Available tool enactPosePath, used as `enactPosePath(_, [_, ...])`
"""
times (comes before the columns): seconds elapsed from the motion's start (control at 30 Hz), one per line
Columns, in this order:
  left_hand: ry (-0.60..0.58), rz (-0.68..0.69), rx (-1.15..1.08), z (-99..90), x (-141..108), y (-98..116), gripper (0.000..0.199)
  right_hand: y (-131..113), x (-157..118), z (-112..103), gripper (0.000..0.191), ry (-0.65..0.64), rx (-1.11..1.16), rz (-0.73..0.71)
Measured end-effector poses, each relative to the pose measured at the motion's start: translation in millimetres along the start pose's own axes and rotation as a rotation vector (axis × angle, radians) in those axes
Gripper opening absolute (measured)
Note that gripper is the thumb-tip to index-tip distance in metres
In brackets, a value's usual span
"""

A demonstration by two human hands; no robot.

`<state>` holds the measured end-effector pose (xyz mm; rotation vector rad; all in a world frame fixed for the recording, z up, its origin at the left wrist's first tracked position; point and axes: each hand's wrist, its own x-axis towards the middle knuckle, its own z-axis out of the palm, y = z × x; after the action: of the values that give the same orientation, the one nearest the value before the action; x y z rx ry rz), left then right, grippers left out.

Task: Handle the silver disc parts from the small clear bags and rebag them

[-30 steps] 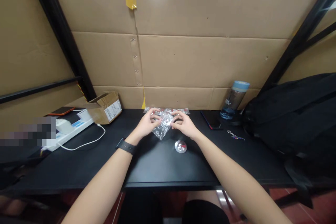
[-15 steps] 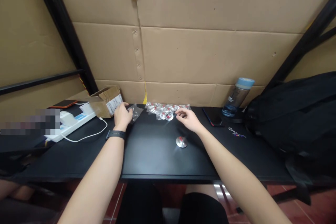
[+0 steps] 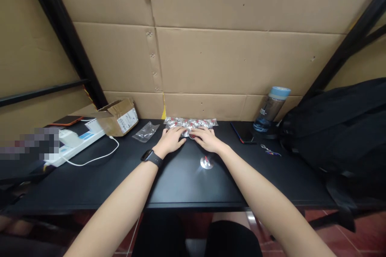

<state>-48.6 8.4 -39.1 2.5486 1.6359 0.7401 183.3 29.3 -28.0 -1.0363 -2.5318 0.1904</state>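
Note:
My left hand [image 3: 171, 140], with a dark watch on the wrist, reaches forward with fingers stretched out and thumb apart. Its fingertips meet a row of clear plastic packets [image 3: 199, 122] holding silver discs with red parts. My right hand [image 3: 208, 140] lies opposite, its fingers extended over the right part of the same row. Between the two sets of fingertips a shiny disc [image 3: 187, 133] is partly covered; whether it is gripped is hidden. Nearer to me a loose silver disc with an upright red stem [image 3: 206, 163] rests on the black table [image 3: 177, 186]. A crumpled clear bag [image 3: 146, 132] lies left of my left hand.
At the left stand an opened cardboard box [image 3: 117, 118] and a white power strip [image 3: 78, 148] with a cable. On the right are a phone [image 3: 243, 132], a blue-lidded bottle [image 3: 269, 110], a small keychain [image 3: 271, 151] and a black backpack [image 3: 337, 140]. Cardboard walls the back.
My left hand has let go of the clear bag near the box and moved right to the packets. My right hand has shifted slightly left, onto the row.

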Motion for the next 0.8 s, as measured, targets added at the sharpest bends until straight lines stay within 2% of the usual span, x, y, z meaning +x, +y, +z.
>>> enactPosePath(0.1, [0.03, -0.021, 0.018, -2.9, -1, 0, 0.041, 4, -3, -4, 0.027, 0.004, -0.005, 0.005])
enactPosePath(0.23, [0.068, -0.02, 0.012, -4.4, 0, 0, 0.031, 10, -9, -12, 0.014, 0.055, -0.033, 0.105])
enactPosePath(0.3, [0.063, -0.016, 0.024, -5.4, 1, 2, 0.027, 12, -10, -13, 0.018, 0.089, -0.01, 0.134])
enactPosePath(0.37, [0.076, -0.014, 0.042, -7.6, 2, 5, 0.027, 11, -10, -12, 0.029, 0.132, 0.041, 0.136])
enactPosePath(0.5, [0.158, -0.025, -0.055, -14.3, 2, 14, 0.029, 5, -7, -8, 0.04, 0.235, 0.211, 0.126])
enactPosePath(0.57, [0.206, -0.037, -0.156, -17.6, 2, 18, 0.028, 0, -6, -9, 0.037, 0.268, 0.321, 0.085])
enactPosePath(0.67, [0.254, -0.041, -0.274, -22.8, 0, 25, 0.031, -9, -4, -13, 0.023, 0.284, 0.431, 0.047])
enactPosePath(0.8, [0.348, -0.03, -0.32, -31.2, -2, 34, 0.029, -19, -3, -22, 0.023, 0.385, 0.478, 0.075])
